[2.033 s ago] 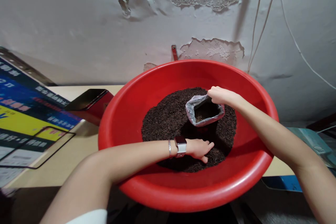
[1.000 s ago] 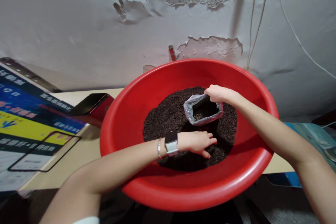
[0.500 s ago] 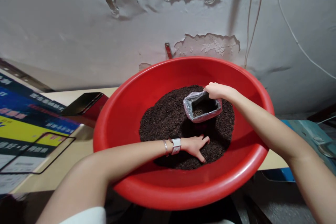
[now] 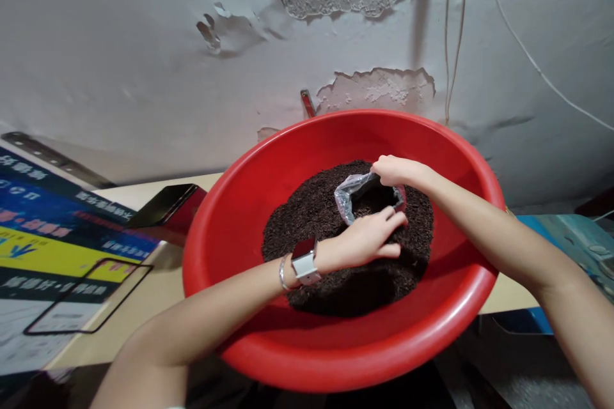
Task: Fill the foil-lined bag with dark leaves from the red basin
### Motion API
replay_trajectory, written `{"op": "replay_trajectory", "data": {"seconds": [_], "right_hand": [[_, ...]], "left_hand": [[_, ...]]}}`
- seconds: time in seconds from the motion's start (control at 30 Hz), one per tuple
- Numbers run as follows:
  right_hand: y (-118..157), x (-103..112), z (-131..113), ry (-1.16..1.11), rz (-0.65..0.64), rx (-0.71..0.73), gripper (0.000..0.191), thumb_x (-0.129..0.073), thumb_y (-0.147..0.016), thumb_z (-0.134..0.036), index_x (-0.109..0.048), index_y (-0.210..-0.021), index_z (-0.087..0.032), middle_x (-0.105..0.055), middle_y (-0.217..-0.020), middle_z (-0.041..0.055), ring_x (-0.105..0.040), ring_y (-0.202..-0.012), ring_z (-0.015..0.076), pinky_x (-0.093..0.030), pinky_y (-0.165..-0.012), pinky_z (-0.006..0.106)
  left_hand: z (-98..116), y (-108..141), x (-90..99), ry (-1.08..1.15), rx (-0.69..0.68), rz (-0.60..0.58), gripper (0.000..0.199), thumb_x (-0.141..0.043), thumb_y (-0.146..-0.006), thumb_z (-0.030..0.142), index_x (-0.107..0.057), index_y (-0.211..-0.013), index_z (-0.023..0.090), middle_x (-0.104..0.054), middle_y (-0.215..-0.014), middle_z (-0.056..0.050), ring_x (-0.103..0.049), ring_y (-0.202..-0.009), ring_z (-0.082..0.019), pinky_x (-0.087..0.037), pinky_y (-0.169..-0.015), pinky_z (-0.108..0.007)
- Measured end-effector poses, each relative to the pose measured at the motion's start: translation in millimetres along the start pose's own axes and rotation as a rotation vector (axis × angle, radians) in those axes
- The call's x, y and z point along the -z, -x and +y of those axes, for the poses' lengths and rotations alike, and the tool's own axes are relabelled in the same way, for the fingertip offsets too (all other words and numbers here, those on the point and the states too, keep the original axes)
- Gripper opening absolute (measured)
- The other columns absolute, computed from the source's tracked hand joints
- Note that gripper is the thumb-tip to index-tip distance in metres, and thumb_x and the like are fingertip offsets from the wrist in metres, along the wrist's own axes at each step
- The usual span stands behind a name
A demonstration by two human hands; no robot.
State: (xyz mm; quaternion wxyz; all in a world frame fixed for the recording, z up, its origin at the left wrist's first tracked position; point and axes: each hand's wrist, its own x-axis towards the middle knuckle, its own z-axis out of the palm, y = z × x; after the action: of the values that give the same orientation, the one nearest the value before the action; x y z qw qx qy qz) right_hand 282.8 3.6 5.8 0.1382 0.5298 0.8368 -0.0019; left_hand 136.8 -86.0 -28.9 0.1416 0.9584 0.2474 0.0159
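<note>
An open clear plastic bag [image 4: 344,199] sits in the far half of a wide red basin [image 4: 345,369], among dark, loose shreds [image 4: 307,217] that cover the basin's floor. The right hand [image 4: 393,170] pinches the bag's rim at its far right corner, so the bag lies just left of and below that grip. The left hand [image 4: 367,239] reaches across from the near side, over the bag's near edge, and hides part of its mouth; its fingers and thumb are loosely spread, though the palm is out of sight. A smartwatch [image 4: 306,262] and a thin bracelet [image 4: 283,273] circle the left wrist. The basin rests on a pale tabletop [image 4: 132,313], with a dark red box [image 4: 170,211] close against its left side. Farther left, a thin black frame [image 4: 84,332] overlaps a printed board [image 4: 52,255] in blue, yellow and dark green, its rows of Chinese characters too blurred and slanted to read surely. Behind, plaster peels from the wall [image 4: 144,45] near hanging cords [image 4: 447,32].
</note>
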Motion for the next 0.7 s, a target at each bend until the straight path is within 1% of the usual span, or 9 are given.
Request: {"op": "replay_trajectory", "data": {"seconds": [0.1, 0.13, 0.2, 0.27, 0.37, 0.47, 0.57, 0.63, 0.7], "right_hand": [[-2, -1, 1, -0.003, -0.002, 0.021, 0.035, -0.049, -0.081, -0.014, -0.067, -0.111, -0.009, -0.068, -0.101, 0.0202, -0.067, -0.092, 0.0283, -0.047, -0.068, 0.030], [-3, -2, 1, -0.002, -0.003, 0.025, 0.033, -0.050, -0.082, -0.016, -0.067, -0.109, -0.009, -0.068, -0.100, 0.0196, -0.067, -0.092, 0.0280, -0.047, -0.068, 0.030], [-3, -3, 2, 0.009, -0.005, 0.025, 0.032, -0.050, -0.083, -0.018, -0.068, -0.108, -0.010, -0.068, -0.099, 0.0188, -0.067, -0.093, 0.0270, -0.047, -0.070, 0.029], [-2, -3, 2, 0.024, 0.004, 0.011, 0.033, -0.049, -0.083, -0.017, -0.068, -0.109, -0.010, -0.068, -0.100, 0.0190, -0.066, -0.094, 0.0266, -0.047, -0.072, 0.029], [0, -2, 1, 0.018, 0.011, -0.011, 0.035, -0.049, -0.083, -0.016, -0.067, -0.112, -0.010, -0.068, -0.102, 0.0195, -0.066, -0.095, 0.0267, -0.048, -0.073, 0.029], [2, -2, 1, 0.015, 0.004, -0.017, 0.037, -0.047, -0.081, -0.012, -0.066, -0.113, -0.010, -0.068, -0.103, 0.0191, -0.066, -0.095, 0.0262, -0.047, -0.072, 0.029], [1, -2, 2, 0.022, 0.007, -0.014, 0.039, -0.045, -0.080, -0.008, -0.066, -0.113, -0.009, -0.068, -0.102, 0.0195, -0.066, -0.095, 0.0267, -0.047, -0.070, 0.029], [0, -3, 2, 0.025, 0.011, -0.018, 0.039, -0.044, -0.079, -0.008, -0.066, -0.112, -0.009, -0.067, -0.102, 0.0202, -0.066, -0.095, 0.0275, -0.047, -0.069, 0.029], [0, -3, 2, 0.023, 0.004, -0.021, 0.039, -0.044, -0.079, -0.008, -0.066, -0.112, -0.009, -0.068, -0.102, 0.0202, -0.066, -0.095, 0.0275, -0.048, -0.069, 0.029]], "left_hand": [[-12, -1, 15.7, 0.011, 0.096, 0.282, 0.027, -0.054, -0.086, 0.025, -0.047, -0.111, 0.019, -0.051, -0.109, -0.007, -0.057, -0.092, -0.020, -0.047, -0.083, -0.034], [-18, -2, 18.3, 0.009, 0.124, 0.351, 0.026, -0.053, -0.086, 0.024, -0.047, -0.110, 0.019, -0.050, -0.108, -0.006, -0.056, -0.093, -0.020, -0.047, -0.085, -0.035], [-30, -4, 19.3, 0.004, 0.143, 0.413, 0.025, -0.052, -0.086, 0.023, -0.048, -0.110, 0.019, -0.050, -0.107, -0.006, -0.055, -0.094, -0.020, -0.047, -0.086, -0.036], [-40, -6, 16.2, -0.020, 0.122, 0.393, 0.025, -0.051, -0.086, 0.023, -0.048, -0.111, 0.019, -0.050, -0.107, -0.007, -0.055, -0.095, -0.020, -0.047, -0.087, -0.036], [-53, -8, 8.4, -0.080, 0.072, 0.316, 0.027, -0.048, -0.087, 0.018, -0.050, -0.113, 0.017, -0.052, -0.111, -0.009, -0.054, -0.097, -0.021, -0.046, -0.088, -0.036], [-59, -9, 5.0, -0.113, 0.051, 0.247, 0.030, -0.047, -0.086, 0.013, -0.052, -0.115, 0.016, -0.055, -0.114, -0.011, -0.054, -0.098, -0.021, -0.046, -0.088, -0.036], [-50, -8, 10.5, -0.148, 0.048, 0.245, 0.023, -0.048, -0.087, 0.016, -0.059, -0.107, 0.016, -0.060, -0.110, -0.010, -0.056, -0.100, -0.022, -0.045, -0.088, -0.036], [-35, -6, 15.8, -0.176, 0.035, 0.295, 0.019, -0.046, -0.090, 0.021, -0.062, -0.100, 0.016, -0.062, -0.103, -0.010, -0.057, -0.097, -0.022, -0.045, -0.087, -0.036], [-18, -2, 16.4, -0.172, -0.043, 0.274, 0.023, -0.042, -0.093, 0.027, -0.062, -0.094, 0.016, -0.063, -0.097, -0.009, -0.059, -0.091, -0.021, -0.045, -0.085, -0.034]]}}
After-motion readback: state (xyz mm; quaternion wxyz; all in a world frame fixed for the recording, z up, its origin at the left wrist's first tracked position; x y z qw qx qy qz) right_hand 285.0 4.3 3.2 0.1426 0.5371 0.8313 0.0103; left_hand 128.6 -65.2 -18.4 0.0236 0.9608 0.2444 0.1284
